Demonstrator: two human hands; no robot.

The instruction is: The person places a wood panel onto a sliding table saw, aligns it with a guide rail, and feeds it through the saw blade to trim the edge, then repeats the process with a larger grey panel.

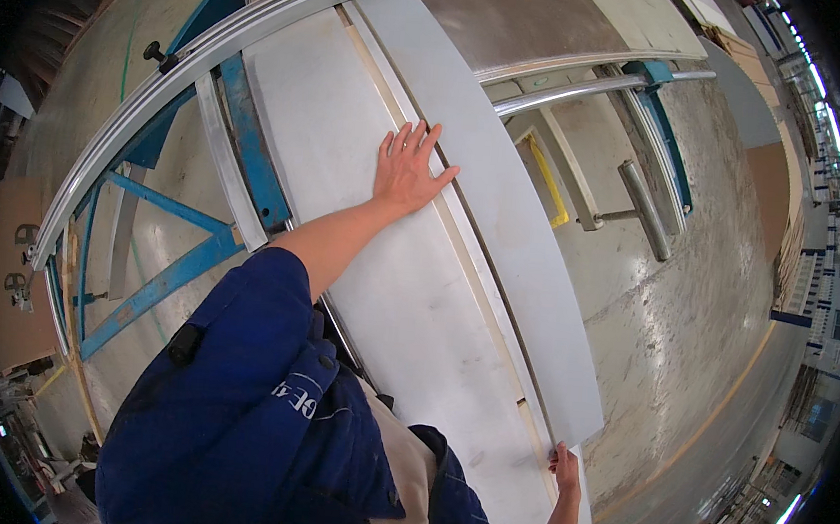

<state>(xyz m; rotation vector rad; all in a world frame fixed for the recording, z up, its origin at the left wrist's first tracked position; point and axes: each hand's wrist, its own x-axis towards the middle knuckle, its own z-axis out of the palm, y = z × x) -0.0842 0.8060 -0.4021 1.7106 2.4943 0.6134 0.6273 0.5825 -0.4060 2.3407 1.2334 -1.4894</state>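
A long narrow board [481, 291], white on top with a beige raw edge, lies lengthwise on the pale metal sliding table [379, 288] of a large saw-like machine. My left hand [408, 172] rests flat across the board, its fingers spread. Close to me at the lower right, my right hand [564, 469] is closed, with fingers curled at the board's side near the corner of the grey table plate [527, 260]. Whatever those fingers pinch is hidden. A dark gap runs between the board and the plate.
Along the left curves a metal fence rail [112, 133] with a black knob [160, 56], above a blue support frame [160, 288]. Past the grey plate are a metal bar [573, 96] and a roller [645, 210]. Wooden sheets [772, 179] stand at the far right.
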